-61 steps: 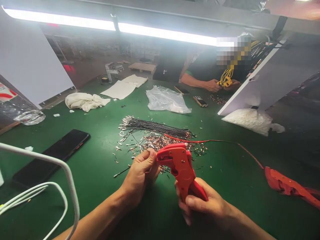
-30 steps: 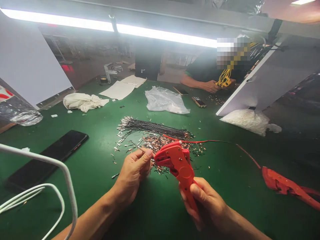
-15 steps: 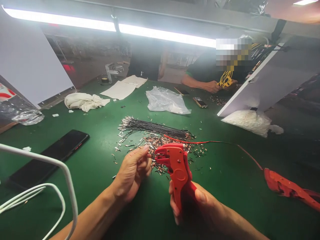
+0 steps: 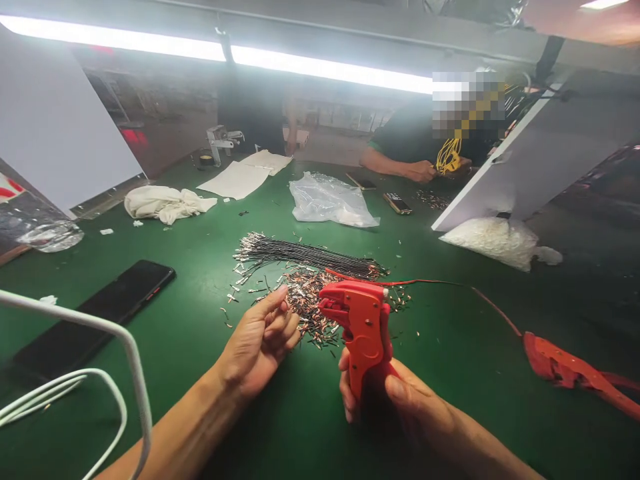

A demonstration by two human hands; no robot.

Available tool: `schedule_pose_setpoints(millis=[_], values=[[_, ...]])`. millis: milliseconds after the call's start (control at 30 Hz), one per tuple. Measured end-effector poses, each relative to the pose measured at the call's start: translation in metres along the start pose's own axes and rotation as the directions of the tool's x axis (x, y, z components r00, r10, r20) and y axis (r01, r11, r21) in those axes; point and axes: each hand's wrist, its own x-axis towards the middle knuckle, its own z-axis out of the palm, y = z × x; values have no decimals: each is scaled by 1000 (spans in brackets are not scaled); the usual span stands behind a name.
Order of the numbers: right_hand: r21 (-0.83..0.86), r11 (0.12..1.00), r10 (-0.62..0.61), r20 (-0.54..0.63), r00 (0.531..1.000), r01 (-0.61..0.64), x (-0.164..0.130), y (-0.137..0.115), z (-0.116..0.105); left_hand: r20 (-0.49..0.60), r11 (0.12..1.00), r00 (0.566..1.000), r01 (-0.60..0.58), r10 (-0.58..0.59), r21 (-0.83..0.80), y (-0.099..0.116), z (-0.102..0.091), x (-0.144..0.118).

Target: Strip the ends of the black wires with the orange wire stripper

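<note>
— While the red crimping tool (image 4: 364, 327) is gripped by its handles in the right hand (image 4: 395, 407), where is its head pointed?
— Up and a little left, above the green table (image 4: 200, 267). The fingers are wrapped closed around the handles, low in the middle of the view.

— And how is the left hand (image 4: 257, 340) held?
— Just left of the tool's head, apart from it. Its fingers are loosely curled, with the thumb and forefinger drawn toward each other; whether anything small is pinched there cannot be told.

— What is seen just beyond the hands?
— A scatter of small metal terminals (image 4: 305, 303) is spread on the table, and behind it a bundle of thin black wires (image 4: 305, 253) is laid crosswise. A red wire (image 4: 425, 283) is run from that pile to the right, toward a second red tool (image 4: 570, 370) left lying near the table's right edge.

— Anything else nearby?
— A black phone (image 4: 120, 300) is laid flat at the left, with white cables (image 4: 100, 387) looped in front of it. Farther back a white cloth (image 4: 160, 202), sheets of paper (image 4: 245, 175) and a clear plastic bag (image 4: 327, 199) are seen. Across the table, yellow wires (image 4: 449, 159) are held in another person's hands (image 4: 423, 172).
</note>
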Motion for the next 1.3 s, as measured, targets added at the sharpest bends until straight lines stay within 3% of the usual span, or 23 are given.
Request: schedule_pose_setpoints(millis=[300,433,600,867,1100,1300], values=[[-92,996,3,29,1000,-1,3,-3,6,207,998,977,-43,53,-55,-6,8,-5],[-115,993,-8,59,998,15,5,-3,9,205,998,978,-17,29,-62,-9,8,-5],[-121,992,-35,7,999,35,7,1,13,190,998,981,-33,42,-49,-12,11,-5],[-56,998,-14,38,999,16,5,0,10,203,994,978,27,-49,109,-24,8,-4],[-4,1000,0,29,1000,0,2,-2,8,129,974,985,-138,116,179,-26,10,-6],[-66,997,-31,53,998,35,5,-6,10,58,904,939,-343,340,257,-26,11,-7]])
